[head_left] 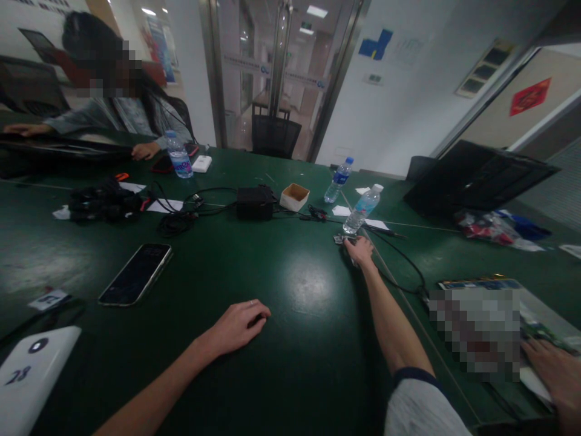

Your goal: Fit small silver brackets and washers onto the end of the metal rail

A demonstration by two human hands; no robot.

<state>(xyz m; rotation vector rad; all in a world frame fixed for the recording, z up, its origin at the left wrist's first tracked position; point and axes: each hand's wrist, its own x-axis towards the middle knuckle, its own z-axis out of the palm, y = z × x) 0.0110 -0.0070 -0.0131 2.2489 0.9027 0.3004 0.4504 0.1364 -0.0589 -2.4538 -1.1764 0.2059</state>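
My left hand [238, 327] rests on the dark green table [290, 339], fingers curled loosely under, with nothing visible in it. My right arm reaches far forward; my right hand [359, 249] lies on the table with fingers closed around a small dark object [339, 239] I cannot make out, just below a tilted clear water bottle [362, 209]. A black cable [403, 266] runs past that hand.
A phone [135, 274] lies left of centre, a white device [31, 369] at the near left. Black box [255, 202], small cardboard box [295, 197], tangled cables and two more bottles sit farther back. A person sits at the far left; another person's hand [556, 369] is at near right.
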